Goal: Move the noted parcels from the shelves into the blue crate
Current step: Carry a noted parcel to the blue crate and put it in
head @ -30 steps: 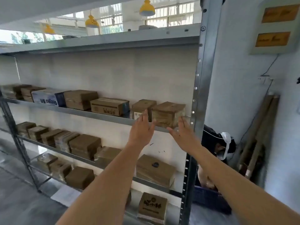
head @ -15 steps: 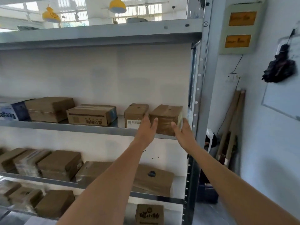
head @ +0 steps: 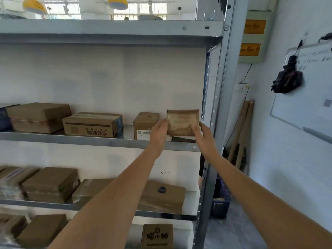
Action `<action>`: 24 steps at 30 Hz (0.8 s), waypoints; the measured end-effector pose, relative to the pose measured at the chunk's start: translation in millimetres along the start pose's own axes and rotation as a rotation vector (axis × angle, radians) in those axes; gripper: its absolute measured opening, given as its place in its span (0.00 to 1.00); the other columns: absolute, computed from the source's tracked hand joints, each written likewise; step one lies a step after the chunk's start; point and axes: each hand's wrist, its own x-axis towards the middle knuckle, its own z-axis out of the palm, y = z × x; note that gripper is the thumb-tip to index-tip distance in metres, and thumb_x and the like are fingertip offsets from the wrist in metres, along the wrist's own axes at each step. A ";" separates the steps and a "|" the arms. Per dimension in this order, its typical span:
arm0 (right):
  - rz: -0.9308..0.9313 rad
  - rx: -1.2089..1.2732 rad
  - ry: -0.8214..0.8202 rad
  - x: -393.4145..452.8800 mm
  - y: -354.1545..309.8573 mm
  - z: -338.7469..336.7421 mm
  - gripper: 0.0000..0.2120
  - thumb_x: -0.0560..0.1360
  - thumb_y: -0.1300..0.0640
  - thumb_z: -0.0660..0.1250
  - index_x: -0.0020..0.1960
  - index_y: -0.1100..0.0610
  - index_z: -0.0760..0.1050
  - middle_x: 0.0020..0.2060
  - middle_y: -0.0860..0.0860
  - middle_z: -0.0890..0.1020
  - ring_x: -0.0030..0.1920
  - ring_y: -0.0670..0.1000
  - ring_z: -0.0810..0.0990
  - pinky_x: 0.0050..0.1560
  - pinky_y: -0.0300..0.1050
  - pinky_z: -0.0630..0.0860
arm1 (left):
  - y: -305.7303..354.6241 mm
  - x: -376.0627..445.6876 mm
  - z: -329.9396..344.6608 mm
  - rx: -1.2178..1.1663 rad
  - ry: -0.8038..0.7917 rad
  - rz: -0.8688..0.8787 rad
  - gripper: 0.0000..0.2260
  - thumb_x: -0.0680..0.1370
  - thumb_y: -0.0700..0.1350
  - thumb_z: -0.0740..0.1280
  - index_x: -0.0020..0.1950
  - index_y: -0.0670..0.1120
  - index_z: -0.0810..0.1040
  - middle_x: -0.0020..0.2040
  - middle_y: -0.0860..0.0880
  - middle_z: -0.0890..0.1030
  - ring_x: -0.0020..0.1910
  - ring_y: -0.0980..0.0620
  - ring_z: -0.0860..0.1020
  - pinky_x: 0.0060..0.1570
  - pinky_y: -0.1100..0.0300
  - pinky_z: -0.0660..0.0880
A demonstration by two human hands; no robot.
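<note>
Both hands are up at the right end of the middle shelf (head: 100,141), holding one small brown parcel (head: 182,122) between them.

Left hand (head: 159,133): fingers curled round the parcel's left edge, close together, thumb side toward the camera. Fingertips are blurred; how far they wrap behind the box cannot be told.

Right hand (head: 203,135): grips the parcel's lower right corner, thumb lying across the front face, the other fingers behind the box and out of sight.

The parcel is tipped so a broad, pale, tape-glossed face points at the camera. Its lower edge sits just above the shelf's front lip, with a dark shadow on the shelf beneath it. It is close against the right upright post (head: 218,123) of the rack.

Just left of it, partly behind the left hand, a small carton with a white label (head: 144,123) stands on the same shelf. Further left along that shelf are a flat carton with printed characters (head: 92,124) and a larger brown box (head: 38,117).

Lower shelves carry more brown parcels; one has a dark mark on top (head: 161,194).

The blue crate (head: 220,203) stands on the floor to the right of the rack, beyond the post, well below the hands. A whiteboard (head: 305,97) hangs on the right wall.
</note>
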 end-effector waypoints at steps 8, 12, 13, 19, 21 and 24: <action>0.103 0.205 -0.017 9.9 -35.8 -9.7 0.16 0.81 0.38 0.49 0.54 0.44 0.72 0.52 0.48 0.77 0.54 0.48 0.75 0.57 0.43 0.70 | 26.3 4.0 8.7 -0.189 -0.135 0.009 0.12 0.82 0.50 0.56 0.45 0.50 0.75 0.49 0.48 0.78 0.52 0.49 0.75 0.48 0.58 0.71; 0.117 0.225 -0.051 2.6 -46.6 -16.0 0.14 0.83 0.41 0.46 0.45 0.40 0.68 0.49 0.46 0.74 0.50 0.46 0.72 0.57 0.45 0.67 | 28.1 1.8 6.5 -0.203 -0.131 -0.017 0.12 0.83 0.51 0.54 0.48 0.50 0.76 0.52 0.48 0.79 0.54 0.49 0.75 0.50 0.57 0.71; 0.119 0.209 -0.041 2.3 -47.6 -17.2 0.15 0.83 0.40 0.46 0.45 0.40 0.69 0.49 0.45 0.75 0.49 0.45 0.73 0.58 0.45 0.67 | 28.6 1.2 5.6 -0.216 -0.127 -0.033 0.12 0.82 0.51 0.55 0.48 0.50 0.76 0.52 0.48 0.79 0.54 0.50 0.74 0.49 0.57 0.70; 0.171 0.266 0.000 8.1 -41.2 -14.3 0.30 0.78 0.34 0.55 0.73 0.50 0.60 0.57 0.53 0.78 0.61 0.59 0.77 0.63 0.58 0.73 | 37.0 -2.8 2.0 -0.178 -0.181 -0.048 0.15 0.81 0.53 0.56 0.56 0.49 0.78 0.45 0.48 0.83 0.43 0.50 0.80 0.40 0.59 0.78; 0.214 0.367 0.003 7.0 -40.8 -10.9 0.33 0.76 0.32 0.58 0.74 0.48 0.57 0.57 0.54 0.78 0.57 0.62 0.80 0.58 0.62 0.77 | 43.6 -4.7 2.9 -0.129 -0.192 -0.034 0.12 0.79 0.53 0.60 0.55 0.51 0.80 0.48 0.43 0.84 0.47 0.43 0.82 0.49 0.48 0.79; 0.295 0.564 0.044 6.9 -42.1 -6.2 0.31 0.74 0.33 0.62 0.70 0.50 0.65 0.57 0.57 0.80 0.53 0.60 0.81 0.49 0.63 0.81 | 51.0 0.7 3.6 -0.063 -0.184 0.006 0.13 0.79 0.43 0.59 0.58 0.53 0.79 0.51 0.42 0.83 0.48 0.43 0.81 0.52 0.45 0.78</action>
